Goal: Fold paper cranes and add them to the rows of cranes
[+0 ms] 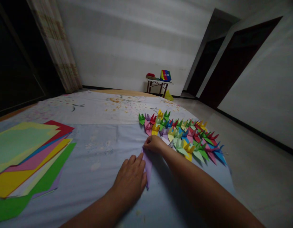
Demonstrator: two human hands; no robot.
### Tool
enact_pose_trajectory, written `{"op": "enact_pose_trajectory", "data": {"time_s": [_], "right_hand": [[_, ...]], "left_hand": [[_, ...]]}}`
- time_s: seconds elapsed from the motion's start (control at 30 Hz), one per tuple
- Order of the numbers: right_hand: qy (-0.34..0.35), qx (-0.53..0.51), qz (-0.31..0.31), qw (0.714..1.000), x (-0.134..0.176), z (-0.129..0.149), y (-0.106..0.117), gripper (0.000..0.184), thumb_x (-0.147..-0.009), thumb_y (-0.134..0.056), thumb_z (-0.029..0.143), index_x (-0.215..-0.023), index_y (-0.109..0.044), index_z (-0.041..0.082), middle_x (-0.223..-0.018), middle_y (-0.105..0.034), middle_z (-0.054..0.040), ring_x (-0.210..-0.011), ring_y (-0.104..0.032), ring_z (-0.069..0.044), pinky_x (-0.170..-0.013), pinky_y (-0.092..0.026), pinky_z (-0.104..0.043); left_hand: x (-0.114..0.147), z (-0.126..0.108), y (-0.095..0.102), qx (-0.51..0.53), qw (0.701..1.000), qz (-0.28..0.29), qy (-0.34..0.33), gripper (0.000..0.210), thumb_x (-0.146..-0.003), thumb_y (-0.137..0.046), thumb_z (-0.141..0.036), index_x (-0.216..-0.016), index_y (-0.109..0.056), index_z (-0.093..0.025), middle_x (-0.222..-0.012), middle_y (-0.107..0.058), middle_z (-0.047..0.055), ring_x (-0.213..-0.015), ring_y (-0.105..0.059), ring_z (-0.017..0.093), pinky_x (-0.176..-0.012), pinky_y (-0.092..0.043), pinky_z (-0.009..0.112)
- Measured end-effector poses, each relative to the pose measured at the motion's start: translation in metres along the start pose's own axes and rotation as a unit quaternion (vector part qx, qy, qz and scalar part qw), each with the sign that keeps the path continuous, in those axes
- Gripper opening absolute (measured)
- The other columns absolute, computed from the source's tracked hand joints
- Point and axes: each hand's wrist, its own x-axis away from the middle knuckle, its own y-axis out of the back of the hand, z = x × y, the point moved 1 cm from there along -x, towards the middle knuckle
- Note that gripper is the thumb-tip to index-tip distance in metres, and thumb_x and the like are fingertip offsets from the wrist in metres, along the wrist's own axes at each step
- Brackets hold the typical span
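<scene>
A folded purple paper piece (147,167) lies on the pale blue cloth (101,152). My left hand (131,180) lies flat on the cloth, pressing the paper's left edge with its fingers together. My right hand (153,144) pinches the paper's upper tip with closed fingers. Just right of my right hand sits a cluster of several folded paper cranes (184,137) in green, red, yellow, pink and blue.
A fanned stack of coloured paper sheets (27,155) lies at the left on the cloth. A small table (158,85) with coloured items stands by the far wall. Bare floor (256,164) runs along the right, with dark doorways beyond.
</scene>
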Motion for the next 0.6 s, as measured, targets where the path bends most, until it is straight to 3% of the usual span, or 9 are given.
{"op": "enact_pose_trajectory", "data": {"time_s": [0.33, 0.47, 0.6], "right_hand": [[0.016, -0.021, -0.031, 0.999, 0.007, -0.002, 0.002, 0.013, -0.066, -0.060, 0.028, -0.070, -0.066, 0.017, -0.061, -0.062, 0.0003, -0.057, -0.054, -0.010, -0.048, -0.033, -0.018], [0.029, -0.034, -0.046, 0.998, 0.020, -0.004, 0.003, 0.020, -0.072, -0.056, 0.035, -0.077, -0.065, 0.018, -0.066, -0.063, 0.0005, -0.058, -0.053, -0.009, -0.049, -0.033, -0.018], [0.046, -0.025, -0.042, 0.998, 0.029, -0.004, 0.000, 0.025, -0.067, -0.062, 0.044, -0.070, -0.064, 0.018, -0.064, -0.063, 0.0010, -0.060, -0.054, -0.010, -0.050, -0.033, -0.019]], "left_hand": [[-0.002, 0.004, 0.003, 0.036, 0.999, 0.009, 0.000, 0.032, -0.083, -0.041, -0.027, -0.109, -0.056, -0.016, -0.129, -0.050, 0.009, -0.110, -0.044, 0.029, -0.093, -0.035, 0.044], [-0.002, 0.004, 0.005, 0.044, 0.999, 0.008, 0.001, 0.033, -0.082, -0.041, -0.026, -0.110, -0.055, -0.016, -0.128, -0.051, 0.009, -0.110, -0.044, 0.029, -0.094, -0.034, 0.045], [-0.001, 0.004, 0.005, 0.045, 0.999, 0.009, -0.001, 0.033, -0.081, -0.042, -0.026, -0.109, -0.055, -0.015, -0.124, -0.053, 0.010, -0.108, -0.045, 0.029, -0.094, -0.034, 0.045]]}}
